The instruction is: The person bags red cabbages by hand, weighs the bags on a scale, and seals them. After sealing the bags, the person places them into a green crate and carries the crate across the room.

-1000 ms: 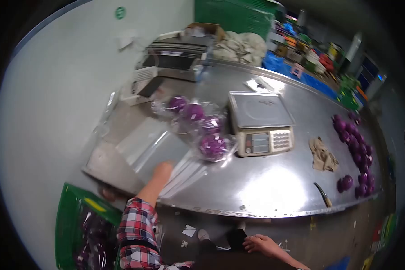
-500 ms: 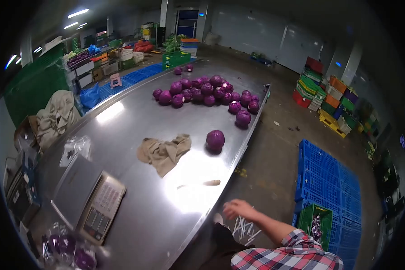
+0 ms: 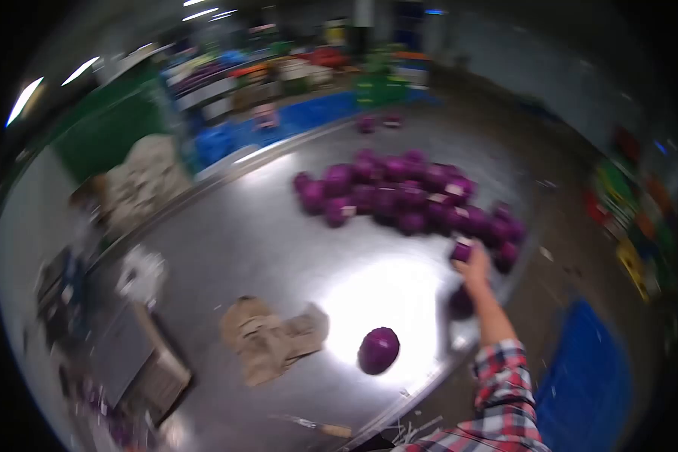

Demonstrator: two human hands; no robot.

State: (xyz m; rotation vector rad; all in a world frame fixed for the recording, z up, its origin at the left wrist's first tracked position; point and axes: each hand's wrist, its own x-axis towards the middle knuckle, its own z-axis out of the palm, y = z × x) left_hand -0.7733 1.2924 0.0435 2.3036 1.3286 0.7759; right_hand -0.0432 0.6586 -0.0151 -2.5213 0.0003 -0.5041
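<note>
My right hand (image 3: pixel 474 270) reaches out over the metal table, its fingers closed around a red cabbage (image 3: pixel 461 250) at the near right side of the pile; motion blurs the grip. Just below that hand, a dark round cabbage (image 3: pixel 460 303) sits close to the wrist. Beyond lies a heap of several red cabbages (image 3: pixel 410 197), some with pale cut stems. One single cabbage (image 3: pixel 379 350) rests nearer to me on the bright patch of the table. A knife (image 3: pixel 331 429) with a wooden handle lies close to the front edge. My left hand is out of view.
A crumpled brown cloth (image 3: pixel 267 339) lies mid-table, left of the single cabbage. At left are a scale (image 3: pixel 154 361) and a clear plastic bag (image 3: pixel 142 275). Blue pallets (image 3: pixel 587 377) stand on the floor at right, with stacked crates (image 3: pixel 625 203) farther back.
My right hand has moved from beside the table's edge, forward onto a cabbage by the pile. The view has swung, so the table's contents appear shifted, and the image is blurred.
</note>
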